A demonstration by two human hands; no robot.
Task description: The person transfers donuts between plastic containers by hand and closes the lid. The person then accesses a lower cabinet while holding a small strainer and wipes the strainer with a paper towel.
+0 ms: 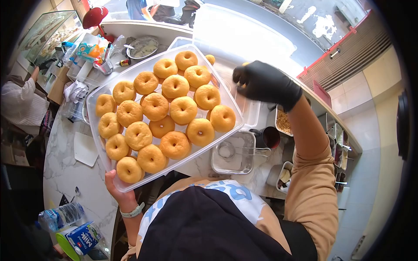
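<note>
My bare left hand (116, 190) grips the near-left corner of a clear plastic tub (174, 168), which is tilted over the counter. Golden ring doughnuts (175, 144) fill the tub in layers. My right hand (266, 83), in a black glove, is closed and raised beyond the tub's right side, above a second clear container (251, 114). A small golden edge shows past the gloved fingers; what they hold, if anything, is mostly hidden. Another doughnut (210, 59) peeks out behind the tub's far rim.
On the marble counter stand a square container (234, 152), a dark mug (268, 138) and a tray of brown crumbs (284, 122). A milk carton (84, 237) and water bottle (61, 216) are at lower left. A metal bowl (143, 47) sits at the back. Another person (24, 104) is at far left.
</note>
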